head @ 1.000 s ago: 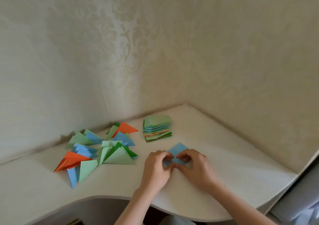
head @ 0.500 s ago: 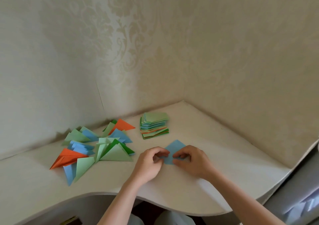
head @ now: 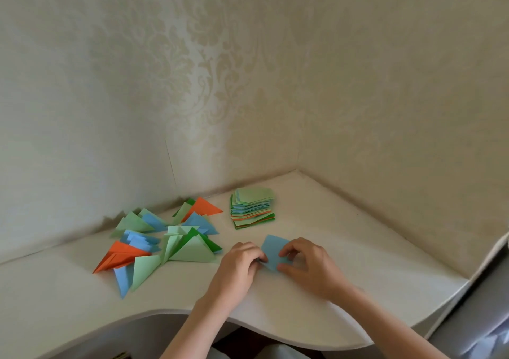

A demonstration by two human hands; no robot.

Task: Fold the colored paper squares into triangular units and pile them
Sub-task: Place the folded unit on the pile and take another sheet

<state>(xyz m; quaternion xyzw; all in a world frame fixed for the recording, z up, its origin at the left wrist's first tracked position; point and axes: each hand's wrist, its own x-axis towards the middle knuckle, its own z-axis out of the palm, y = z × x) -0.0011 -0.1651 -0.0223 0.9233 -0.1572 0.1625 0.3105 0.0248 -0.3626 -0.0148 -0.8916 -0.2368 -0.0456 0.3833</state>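
Observation:
A light blue paper square [head: 273,250] lies on the white desk [head: 358,254] between my hands. My left hand [head: 239,265] pinches its left edge with curled fingers. My right hand [head: 308,263] pinches its right side between thumb and forefinger. Behind them stands a stack of unfolded green, blue and orange squares [head: 252,207]. To the left lies a loose pile of folded triangles [head: 162,241] in green, blue and orange.
The desk sits in a corner of two patterned cream walls [head: 248,83]. Its curved front edge [head: 176,310] runs below my forearms. A grey and white piece of furniture [head: 484,317] stands at the right edge of view.
The blue paper shows more of its surface now, as my hands have drawn slightly apart along it. The view has shifted a little.

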